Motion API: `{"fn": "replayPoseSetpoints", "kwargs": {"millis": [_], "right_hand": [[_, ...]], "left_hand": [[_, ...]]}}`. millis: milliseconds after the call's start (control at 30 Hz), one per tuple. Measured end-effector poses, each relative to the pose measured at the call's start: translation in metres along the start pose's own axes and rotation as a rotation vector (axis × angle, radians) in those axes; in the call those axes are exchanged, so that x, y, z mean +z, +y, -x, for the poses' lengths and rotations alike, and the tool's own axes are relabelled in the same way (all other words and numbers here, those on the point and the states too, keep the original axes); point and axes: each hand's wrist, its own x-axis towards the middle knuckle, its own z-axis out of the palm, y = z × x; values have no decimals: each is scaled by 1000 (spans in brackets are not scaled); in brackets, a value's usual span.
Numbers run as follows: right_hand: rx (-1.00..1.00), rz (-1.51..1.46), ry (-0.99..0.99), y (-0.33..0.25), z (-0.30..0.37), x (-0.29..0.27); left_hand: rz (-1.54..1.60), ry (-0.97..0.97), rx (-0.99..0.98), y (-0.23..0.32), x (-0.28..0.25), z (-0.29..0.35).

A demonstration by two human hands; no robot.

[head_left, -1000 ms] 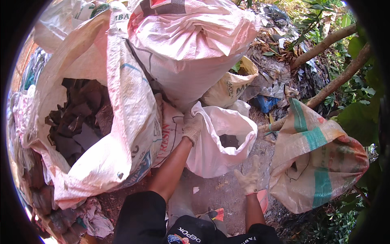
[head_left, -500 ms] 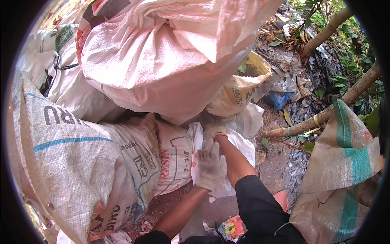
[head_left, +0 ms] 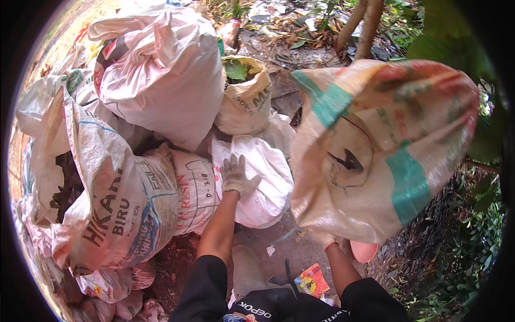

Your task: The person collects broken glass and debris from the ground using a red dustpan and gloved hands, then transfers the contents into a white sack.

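My left hand (head_left: pixel 240 181), in a dirty pale work glove, rests palm down with fingers spread on a white sack (head_left: pixel 273 180). That sack lies bunched and rounded in the middle. My right hand (head_left: pixel 323 237), also gloved, grips the lower edge of a large translucent woven sack (head_left: pixel 370 188) with green bands. The sack is held up at the right and covers most of my right fingers. A dark cord and a small black piece show on its side.
A big pinkish-white sack (head_left: pixel 161 80) stands at the back left, beside a yellowish open sack (head_left: pixel 244 102) with leaves in it. Filled printed sacks (head_left: pixel 115 198) line the left. A pink shoe or boot toe (head_left: pixel 365 250) and an orange-red packet (head_left: pixel 312 280) lie low down. Tree trunks (head_left: pixel 359 32) rise behind.
My right hand has left the white sack and now holds up the green-banded sack, which was at the right edge. My left hand has spread out on the white sack. The view has shifted.
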Motion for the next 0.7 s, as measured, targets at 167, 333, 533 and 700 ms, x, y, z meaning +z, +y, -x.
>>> {"fn": "replayPoseSetpoints", "kwargs": {"millis": [167,333,533,700], "right_hand": [[623,-14,-562,125,245,-15],[794,-70,-452,257,470,39],[840,-484,215,303,614,73],[1374,-1352,522,268,693,108]], "left_hand": [[-50,452,337,-52,15,91],[-178,84,107,-103,96,288],[-156,-899,-442,-103,168,469],[-32,-827,-358,-25,206,432]]}}
